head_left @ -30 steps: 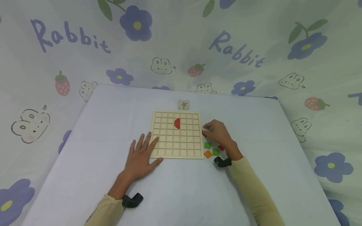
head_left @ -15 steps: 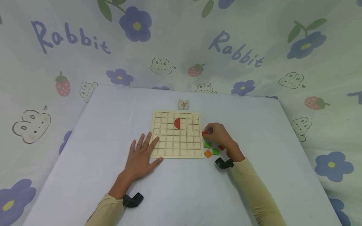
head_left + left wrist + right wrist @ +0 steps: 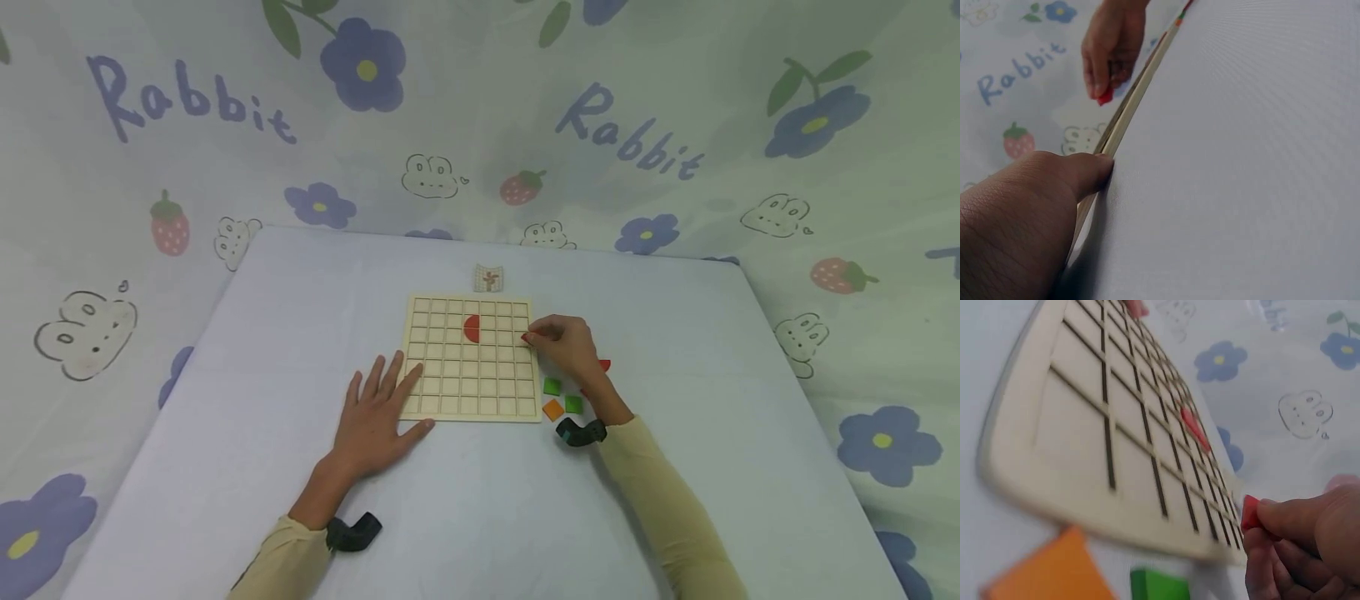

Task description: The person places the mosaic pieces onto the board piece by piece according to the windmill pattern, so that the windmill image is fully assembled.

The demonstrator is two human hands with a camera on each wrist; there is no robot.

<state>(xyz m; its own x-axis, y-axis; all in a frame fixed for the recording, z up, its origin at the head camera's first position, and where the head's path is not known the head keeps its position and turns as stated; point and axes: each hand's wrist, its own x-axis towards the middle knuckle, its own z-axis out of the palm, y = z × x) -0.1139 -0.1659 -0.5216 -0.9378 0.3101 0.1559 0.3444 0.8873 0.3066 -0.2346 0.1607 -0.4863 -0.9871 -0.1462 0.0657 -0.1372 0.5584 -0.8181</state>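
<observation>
A square wooden grid board (image 3: 471,418) lies on the white table. Two red quarter-round tiles (image 3: 472,329) form a half disc in its upper middle cells. My left hand (image 3: 373,425) rests spread at the board's lower left, fingers over its edge; the left wrist view shows the thumb (image 3: 1094,172) against the board's side. With thumb and fingers, my right hand (image 3: 567,346) pinches a small red tile (image 3: 1250,512) over the board's right edge. In the left wrist view that red tile (image 3: 1105,97) shows below the fingertips.
Right of the board lie two green tiles (image 3: 573,404), an orange tile (image 3: 553,409) and red tiles (image 3: 604,365) partly hidden by the right hand and wrist. A small pattern card (image 3: 488,277) sits behind the board. A printed cloth (image 3: 480,125) hangs beyond the table.
My right hand has picked up a red tile beside the board and moved up and left with it, over the board's right edge. The left hand has stayed in place.
</observation>
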